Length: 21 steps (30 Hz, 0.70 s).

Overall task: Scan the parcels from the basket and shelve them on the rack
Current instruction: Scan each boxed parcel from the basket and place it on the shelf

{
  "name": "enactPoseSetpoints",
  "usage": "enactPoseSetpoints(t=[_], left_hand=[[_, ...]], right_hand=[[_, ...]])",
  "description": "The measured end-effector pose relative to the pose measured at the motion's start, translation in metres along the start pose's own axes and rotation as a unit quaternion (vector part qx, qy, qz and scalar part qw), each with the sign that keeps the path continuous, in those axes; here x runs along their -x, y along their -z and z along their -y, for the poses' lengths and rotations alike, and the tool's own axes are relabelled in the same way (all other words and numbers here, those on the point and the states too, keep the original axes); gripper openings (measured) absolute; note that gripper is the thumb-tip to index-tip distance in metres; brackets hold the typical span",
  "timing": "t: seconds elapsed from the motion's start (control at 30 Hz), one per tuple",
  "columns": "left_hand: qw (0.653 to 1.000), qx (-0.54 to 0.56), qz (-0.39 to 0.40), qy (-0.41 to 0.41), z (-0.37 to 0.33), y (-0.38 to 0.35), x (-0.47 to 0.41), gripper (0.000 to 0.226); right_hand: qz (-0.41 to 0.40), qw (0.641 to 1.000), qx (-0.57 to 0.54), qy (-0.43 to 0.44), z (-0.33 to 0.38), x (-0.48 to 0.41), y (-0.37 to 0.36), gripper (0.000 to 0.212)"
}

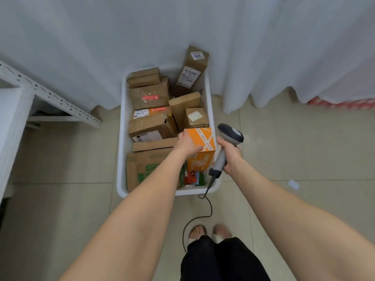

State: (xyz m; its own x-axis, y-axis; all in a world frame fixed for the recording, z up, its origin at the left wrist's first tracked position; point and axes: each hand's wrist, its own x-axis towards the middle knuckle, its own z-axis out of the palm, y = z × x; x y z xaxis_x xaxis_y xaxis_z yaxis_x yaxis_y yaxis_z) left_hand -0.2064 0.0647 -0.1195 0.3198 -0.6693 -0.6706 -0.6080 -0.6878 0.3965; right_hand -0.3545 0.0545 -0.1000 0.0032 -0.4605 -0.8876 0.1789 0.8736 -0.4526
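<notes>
Orange box [205, 138]: in the basket [121, 142], near right corner, standing among the other parcels. White strapping print on top; its writing is too blurred to read. Left hand [187, 141] grasps its top. Right hand [230, 158] is clenched round the scanner [230, 133], beside the box.
Progress: early, by the look of it. The basket is nearly full and no parcel shows on the rack [50, 96].
Tall parcel [192, 74], far corner: tag appears to read "2003", upside down. Other labels illegible.
</notes>
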Motion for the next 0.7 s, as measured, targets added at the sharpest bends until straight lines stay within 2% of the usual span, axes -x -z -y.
enactPoseSetpoints(t=[0.3,0.5,0.7], left_hand=[[0.998,0.066,-0.003,0.008,0.012,-0.036,-0.079,0.099],[0.995,0.081,0.016,0.054,0.015,-0.023,-0.075,0.083],[0.978,0.177,-0.073,0.085,0.008,0.02,-0.019,0.059]], right_hand=[[0.037,0.999,0.009,0.0,-0.032,-0.08,-0.01,0.053],[0.024,1.0,-0.002,-0.014,-0.034,-0.074,-0.01,0.049],[0.0,1.0,0.009,-0.021,-0.014,-0.015,-0.019,0.042]])
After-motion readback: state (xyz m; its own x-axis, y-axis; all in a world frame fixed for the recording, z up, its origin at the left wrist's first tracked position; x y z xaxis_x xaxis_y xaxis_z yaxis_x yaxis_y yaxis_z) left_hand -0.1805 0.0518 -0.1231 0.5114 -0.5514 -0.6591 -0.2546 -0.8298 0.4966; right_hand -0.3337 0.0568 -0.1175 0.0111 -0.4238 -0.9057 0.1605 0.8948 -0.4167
